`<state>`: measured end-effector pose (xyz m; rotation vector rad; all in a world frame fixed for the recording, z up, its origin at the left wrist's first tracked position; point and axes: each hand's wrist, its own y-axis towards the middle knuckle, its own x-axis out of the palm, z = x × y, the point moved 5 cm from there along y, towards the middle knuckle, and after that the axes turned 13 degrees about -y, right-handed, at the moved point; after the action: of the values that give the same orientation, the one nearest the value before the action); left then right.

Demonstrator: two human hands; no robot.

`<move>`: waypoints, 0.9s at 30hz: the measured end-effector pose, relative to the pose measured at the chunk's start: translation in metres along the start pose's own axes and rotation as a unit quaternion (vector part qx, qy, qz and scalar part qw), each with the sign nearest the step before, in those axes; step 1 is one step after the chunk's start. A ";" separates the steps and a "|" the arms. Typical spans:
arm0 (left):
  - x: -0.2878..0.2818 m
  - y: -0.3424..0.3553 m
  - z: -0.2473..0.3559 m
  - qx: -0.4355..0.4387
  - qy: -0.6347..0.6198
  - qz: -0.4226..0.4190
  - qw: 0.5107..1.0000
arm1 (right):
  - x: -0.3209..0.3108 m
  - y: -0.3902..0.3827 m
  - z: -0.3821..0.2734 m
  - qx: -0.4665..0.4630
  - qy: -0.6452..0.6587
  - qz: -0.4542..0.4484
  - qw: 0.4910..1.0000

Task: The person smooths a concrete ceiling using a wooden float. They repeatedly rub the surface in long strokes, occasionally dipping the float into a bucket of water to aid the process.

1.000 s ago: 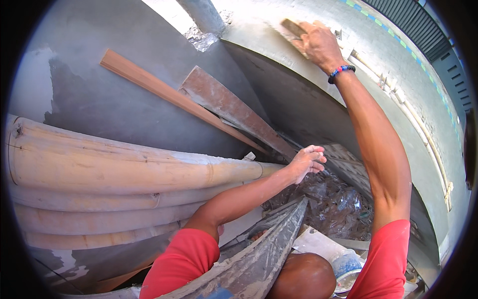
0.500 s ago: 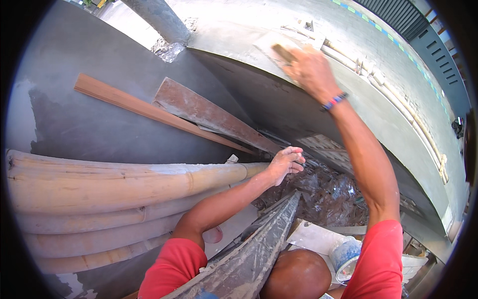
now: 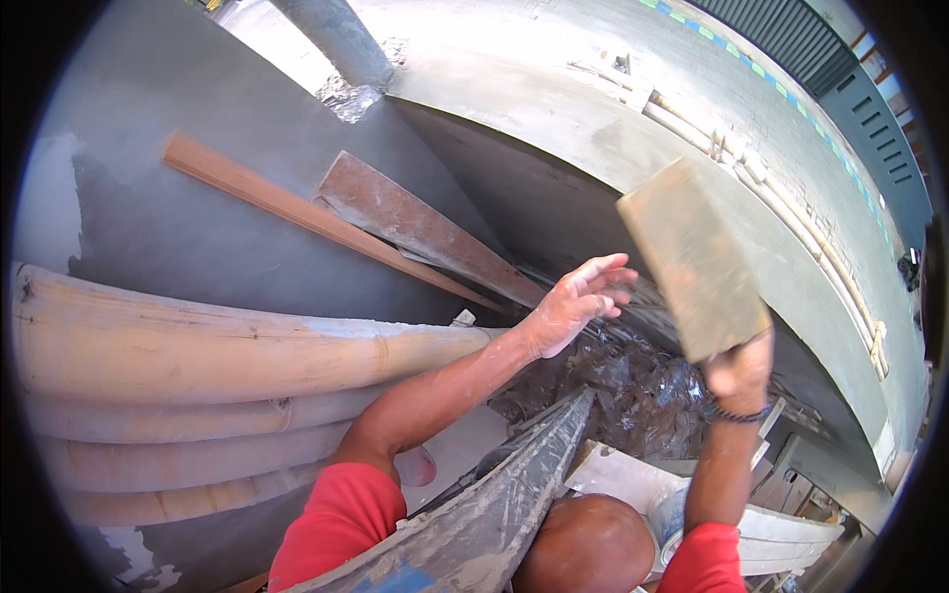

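My right hand grips a rectangular plastering float from its lower end. The float's flat, mortar-smeared face is turned up toward me, over the edge of the smooth grey ledge; its handle is hidden behind the board. Just left of the float, my left hand hangs in the air with its fingers apart and slightly bent. Pale dust coats its fingertips, and nothing is in it. A small gap separates those fingers from the board.
Thick bamboo poles lie stacked on the left. A wooden strip and a brown board lean beside them. Crumpled plastic fills the trench below. A white bucket stands near me; pipes run along the ledge.
My right hand has drawn the float back from the ledge's surface toward me and turned its flat face up. My left hand has risen slightly toward the float.
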<state>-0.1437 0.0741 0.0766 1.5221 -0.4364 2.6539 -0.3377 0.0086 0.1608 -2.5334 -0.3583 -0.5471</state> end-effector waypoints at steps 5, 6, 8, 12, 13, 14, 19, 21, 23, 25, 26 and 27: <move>0.026 -0.019 0.027 0.005 -0.078 -0.074 0.994 | 0.043 -0.015 0.090 0.159 0.199 -0.126 0.959; 0.022 -0.020 0.028 0.021 -0.072 -0.050 0.996 | 0.052 -0.014 0.096 0.188 0.233 -0.165 0.940; 0.010 -0.020 0.024 0.052 -0.060 -0.003 0.997 | 0.061 -0.014 0.103 0.255 0.253 -0.131 0.924; -0.026 -0.007 0.039 0.180 -0.060 0.185 0.964 | 0.049 0.005 0.122 0.190 0.011 -0.062 0.980; -0.031 -0.007 0.055 0.244 -0.023 0.276 0.929 | 0.045 0.003 0.126 0.189 -0.001 -0.055 0.980; -0.042 -0.008 0.071 0.259 0.025 0.394 0.881 | 0.037 0.001 0.132 0.189 -0.012 -0.048 0.981; -0.102 0.023 0.160 0.479 0.103 0.453 0.745 | -0.002 -0.017 0.171 0.225 -0.057 -0.005 0.973; -0.093 0.031 0.182 0.468 0.029 0.491 0.734 | -0.018 -0.027 0.180 0.234 -0.063 0.011 0.970; -0.103 0.033 0.216 0.515 0.008 0.459 0.724 | -0.025 -0.032 0.190 0.240 -0.074 0.006 0.968; -0.111 0.031 0.245 0.521 0.065 0.463 0.714 | -0.026 -0.036 0.190 0.236 -0.092 0.008 0.967; -0.112 0.035 0.247 0.514 0.046 0.442 0.733 | -0.030 -0.037 0.190 0.230 -0.102 0.009 0.968; -0.107 0.037 0.250 0.509 0.028 0.422 0.749 | -0.031 -0.037 0.191 0.226 -0.111 0.006 0.968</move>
<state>0.1140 -0.0185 0.0964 1.6252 0.6776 4.0363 -0.3187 0.1373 0.0136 -2.1518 -0.4870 -0.1487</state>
